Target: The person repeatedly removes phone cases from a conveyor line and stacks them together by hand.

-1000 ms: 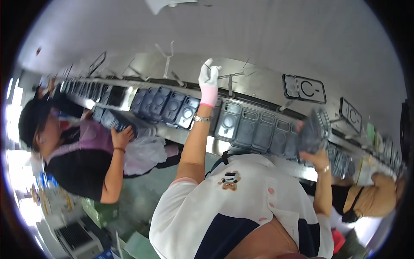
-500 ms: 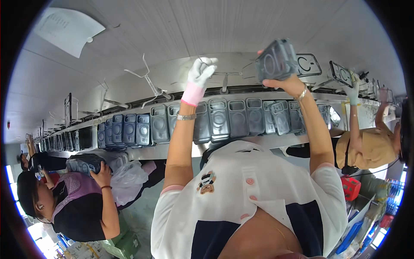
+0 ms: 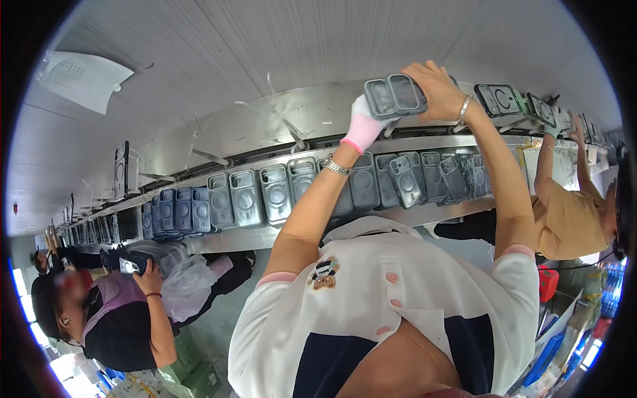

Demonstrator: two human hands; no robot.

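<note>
A small stack of clear phone cases with grey frames (image 3: 406, 93) is held up over the metal ledge, fanned so that two camera cutouts show. My right hand (image 3: 438, 91), bare, closes round its right side. My left hand (image 3: 364, 119), in a white glove with a pink cuff, grips the left side from below; its fingertips are hidden behind the cases. Below my forearms, a long row of similar phone cases (image 3: 275, 194) leans along a metal shelf, several of them overlapping.
Wire holders (image 3: 292, 132) stick out along the rail, left of my hands. A phone case on a holder (image 3: 497, 99) sits to the right. One co-worker (image 3: 126, 312) handles cases at the left; another person in tan (image 3: 570, 215) reaches toward the rail at the right.
My right hand has turned the phone cases so their camera cutouts face me. My left hand has moved right from its raised place to meet them. The view has shifted over the row.
</note>
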